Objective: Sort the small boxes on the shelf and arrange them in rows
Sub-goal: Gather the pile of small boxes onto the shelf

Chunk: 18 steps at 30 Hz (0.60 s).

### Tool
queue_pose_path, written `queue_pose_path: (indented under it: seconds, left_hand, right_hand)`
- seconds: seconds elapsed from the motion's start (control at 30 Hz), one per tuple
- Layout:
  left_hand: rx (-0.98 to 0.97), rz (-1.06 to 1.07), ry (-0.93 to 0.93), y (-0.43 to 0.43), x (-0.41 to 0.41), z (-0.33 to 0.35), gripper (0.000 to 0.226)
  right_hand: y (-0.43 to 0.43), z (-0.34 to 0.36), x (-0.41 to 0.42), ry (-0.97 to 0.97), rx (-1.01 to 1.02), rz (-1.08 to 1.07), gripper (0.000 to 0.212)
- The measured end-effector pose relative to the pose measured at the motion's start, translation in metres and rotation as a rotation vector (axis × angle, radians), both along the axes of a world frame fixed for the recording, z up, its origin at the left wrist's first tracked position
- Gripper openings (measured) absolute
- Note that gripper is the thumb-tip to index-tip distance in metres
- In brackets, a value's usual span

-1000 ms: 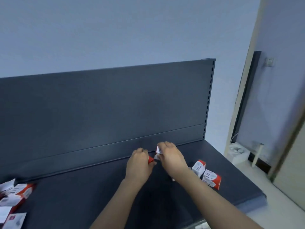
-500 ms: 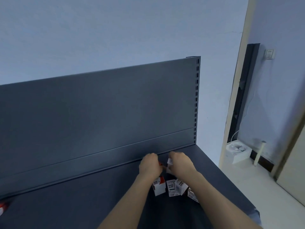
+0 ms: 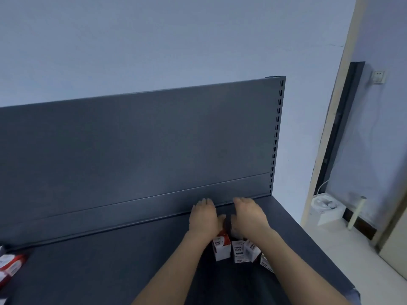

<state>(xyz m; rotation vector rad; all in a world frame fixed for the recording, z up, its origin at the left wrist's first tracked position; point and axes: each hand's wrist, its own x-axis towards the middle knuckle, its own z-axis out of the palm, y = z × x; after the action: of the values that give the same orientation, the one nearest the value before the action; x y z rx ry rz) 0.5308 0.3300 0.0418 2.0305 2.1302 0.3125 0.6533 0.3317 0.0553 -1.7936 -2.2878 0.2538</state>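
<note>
- Red-and-white small boxes (image 3: 221, 249) stand in a short row near the back edge of the shelf (image 3: 110, 271), toward its right end. They are upright, long axis vertical, red tops up, with the "PAPER CLIPS" faces turned to the front edge.
- A third box (image 3: 252, 249) leans, turned partly sideways against its neighbour. A fourth box (image 3: 266, 264) sits closer to the right edge, mostly hidden under the right forearm.
- The left hand (image 3: 204, 219) lies over the row's left box with its heel above the red top. The right hand (image 3: 250, 216) is just beside it, and both point at the back panel (image 3: 132, 150).
- Each grip is apart, fingers stretched flat, clamped on nothing that I can see. The palms hide whatever is beneath.
- Loose boxes (image 3: 12, 264) lie on their sides at the shelf's far left end, well apart from the row.
- A slotted upright (image 3: 278, 119) ends the panel on the right. Beyond it are a wall socket (image 3: 378, 76) and a white carton (image 3: 326, 211) on the floor.
- Half a second ago the fingers were curled together around a box between the hands; now they are spread.
</note>
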Motion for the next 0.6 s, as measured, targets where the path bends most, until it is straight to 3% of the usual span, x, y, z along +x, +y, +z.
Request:
queue_pose_path:
  seconds: [0.07, 0.23, 0.33, 0.6]
  left_hand:
    - [0.174, 0.016, 0.072, -0.011, -0.010, 0.008, 0.069]
    - [0.477, 0.088, 0.121, -0.052, -0.038, 0.030, 0.067]
    - [0.472, 0.154, 0.180, -0.084, -0.066, 0.039, 0.067]
    - [0.395, 0.356, 0.186, -0.160, -0.173, 0.042, 0.069]
  right_hand:
    - [-0.005, 0.010, -0.005, 0.011, 0.166, 0.010, 0.050]
    - [-0.021, 0.024, -0.037, 0.051, 0.391, 0.075, 0.056]
    - [-0.029, 0.022, -0.067, 0.160, 0.490, 0.149, 0.054]
    - [-0.077, 0.017, -0.176, 0.265, 0.391, 0.359, 0.055]
